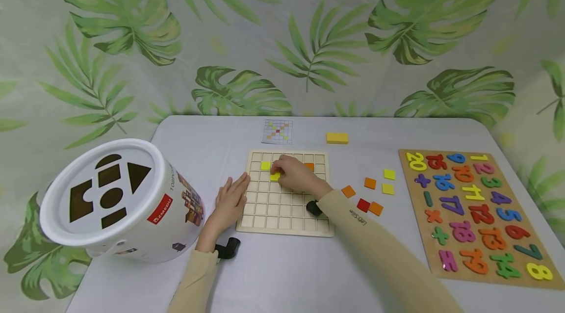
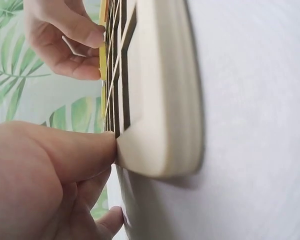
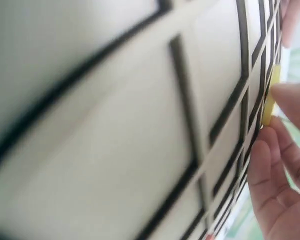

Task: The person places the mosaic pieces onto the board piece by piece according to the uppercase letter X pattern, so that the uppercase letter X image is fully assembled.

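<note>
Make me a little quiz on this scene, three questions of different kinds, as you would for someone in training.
1. Which hand pinches a yellow tile?
A. Left
B. Right
C. Both

2. In the head view, how many orange tiles lie loose to the right of the board?

3. True or false: in the head view, the bucket stands to the right of the board.

Key
1. B, the right hand.
2. Three.
3. False: the bucket stands to the left of the board.
</note>
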A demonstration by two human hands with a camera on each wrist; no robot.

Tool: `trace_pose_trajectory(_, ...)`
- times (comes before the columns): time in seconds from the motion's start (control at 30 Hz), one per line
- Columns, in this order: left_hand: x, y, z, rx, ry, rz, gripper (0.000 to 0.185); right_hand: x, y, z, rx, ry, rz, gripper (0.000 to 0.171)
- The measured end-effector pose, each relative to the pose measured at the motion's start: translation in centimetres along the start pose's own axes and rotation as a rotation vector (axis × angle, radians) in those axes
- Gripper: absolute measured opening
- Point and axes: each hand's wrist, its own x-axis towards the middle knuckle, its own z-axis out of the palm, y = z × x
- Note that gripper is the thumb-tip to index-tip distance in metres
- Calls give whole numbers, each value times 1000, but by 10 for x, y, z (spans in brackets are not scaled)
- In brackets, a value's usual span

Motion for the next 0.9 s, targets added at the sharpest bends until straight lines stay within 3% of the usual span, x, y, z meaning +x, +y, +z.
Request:
trace_pose_trajectory(0.2,1,-1,1,-1,7,8,51,3,-6,2,-81,-13,35,28)
trace_pose_trajectory(0.37,1,-2,3,0,13,18,51,-10,-1,-8,12,12,28,27)
trace_pose_trajectory(0.57,1,-1,2,10,17,14,51,-53,26,-35,202,130,-18,17)
trace_pose_trajectory(0.7,0,1,1,11,14,7,51,-87,47,-47,217,176,84,16)
trace_pose_trajectory(0.9,-1,2,0,19,18,10,50,-130,71,-50,144,214,194,19)
